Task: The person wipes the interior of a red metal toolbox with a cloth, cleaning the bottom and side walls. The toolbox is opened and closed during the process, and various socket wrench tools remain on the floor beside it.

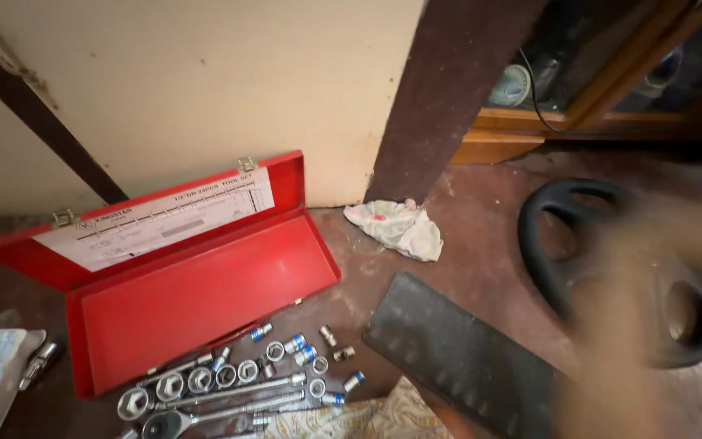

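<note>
Blurred right hand (pixel 643 325) low at right, over black foam socket tray (pixel 465 358) and black ring-shaped plastic piece (pixel 611 268) on floor; grip state impossible to tell. Left hand out of view. Tray probably light, slightly flexible: best taken by long edges. Chrome sockets (pixel 229 375) loose beside open red metal toolbox (pixel 197 301).

Dim warm light; heavy motion blur lower right.

Open red metal toolbox (pixel 197 301), loose sockets (pixel 229 375), ratchet (pixel 174 422), crumpled white rag (pixel 396 228), wooden cabinet (pixel 530 130)
</note>
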